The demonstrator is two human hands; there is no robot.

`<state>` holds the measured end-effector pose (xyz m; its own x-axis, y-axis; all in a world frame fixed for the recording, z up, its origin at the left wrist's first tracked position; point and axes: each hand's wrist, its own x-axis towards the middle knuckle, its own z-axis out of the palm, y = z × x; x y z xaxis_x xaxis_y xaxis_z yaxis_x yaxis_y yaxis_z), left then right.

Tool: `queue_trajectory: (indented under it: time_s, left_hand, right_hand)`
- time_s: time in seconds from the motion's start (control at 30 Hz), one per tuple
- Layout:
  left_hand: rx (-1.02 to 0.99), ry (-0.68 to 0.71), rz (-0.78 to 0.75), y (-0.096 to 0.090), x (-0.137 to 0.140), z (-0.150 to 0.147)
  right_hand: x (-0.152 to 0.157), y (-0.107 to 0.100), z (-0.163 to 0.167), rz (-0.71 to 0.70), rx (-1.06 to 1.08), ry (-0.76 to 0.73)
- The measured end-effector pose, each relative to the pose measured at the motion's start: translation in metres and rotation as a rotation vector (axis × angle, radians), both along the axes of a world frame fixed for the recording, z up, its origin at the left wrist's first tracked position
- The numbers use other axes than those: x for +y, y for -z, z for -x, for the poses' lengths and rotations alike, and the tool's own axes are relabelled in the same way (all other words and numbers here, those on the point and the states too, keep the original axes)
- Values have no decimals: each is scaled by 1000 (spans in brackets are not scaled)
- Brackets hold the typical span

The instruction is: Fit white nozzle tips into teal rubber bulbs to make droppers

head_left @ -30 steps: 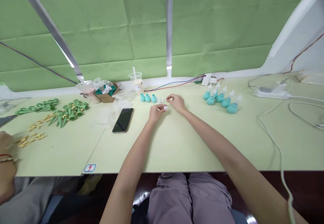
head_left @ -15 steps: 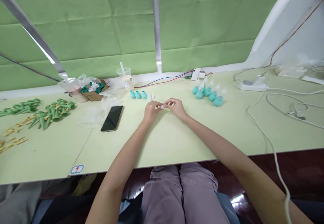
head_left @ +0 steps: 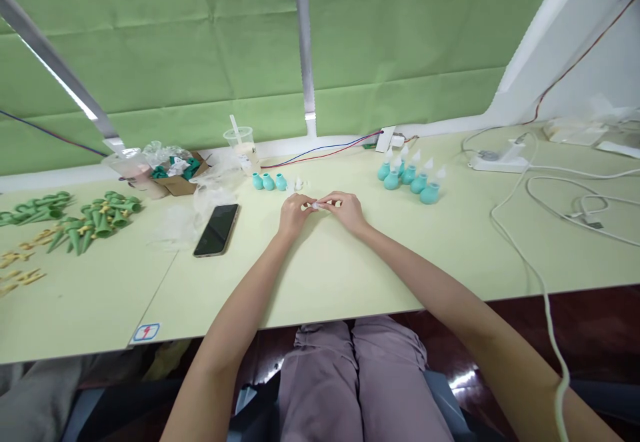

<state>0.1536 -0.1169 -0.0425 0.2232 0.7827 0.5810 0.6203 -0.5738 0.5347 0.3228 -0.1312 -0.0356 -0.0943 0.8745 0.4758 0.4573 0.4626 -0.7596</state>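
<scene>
1. Right hand (head_left: 349,212) has come over from beside the loose parts to meet the left hand (head_left: 295,215), and the camera has swung a little, carrying the tabletop leftward in my view.
2. Closest to the body, I see pale green tabletop (head_left: 340,282) between the forearms, with a phone (head_left: 217,230) lying off to the left, well apart from the fingers.
3. Both hands pinch one small white piece (head_left: 315,206) between thumb and fingertips, at the point where they meet over the tabletop. How the remaining fingers sit around it is too small for me to tell.
4. For this handling, I'd want the left pinch firm and the right one light, the two lined up so the piece doesn't twist. Staying low over the surface should keep a slip harmless.
5. Just past the left hand sit loose white parts (head_left: 299,183); I'd keep the knuckles off them.
6. Beside those stand three teal vase-shaped pieces (head_left: 268,181). Off to the right is a teal group (head_left: 419,183) bearing flame-shaped white tips (head_left: 417,157).
7. Farthest back: a straw cup (head_left: 245,149) before green cloth (head_left: 250,49).
</scene>
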Motion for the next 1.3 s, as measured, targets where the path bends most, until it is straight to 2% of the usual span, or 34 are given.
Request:
queue_trajectory:
  time_s: [0.1,0.2,0.33,0.67,0.9,1.03,1.3]
  left_hand:
    - [23,-10,-9,-1,-1,-1]
    - [45,-21,-29,0,-1,-1]
    - [62,-11,-79,4,1,0]
    - [50,-9,-245,5,3,-1]
    - [41,-27,-252,5,2,-1]
    - [55,-23,-269,6,3,-1]
    - [128,24,-425,1,0,-4]
  right_hand:
    - [2,1,0,68,48,49]
    - [4,2,0,91,99,-2]
    - [5,4,-1,42,130,-74]
    - [2,2,1,-89,155,-78]
    - [0,3,4,-80,200,-77]
    - [4,4,4,30,255,-112]
    - [8,7,-2,457,607,-278]
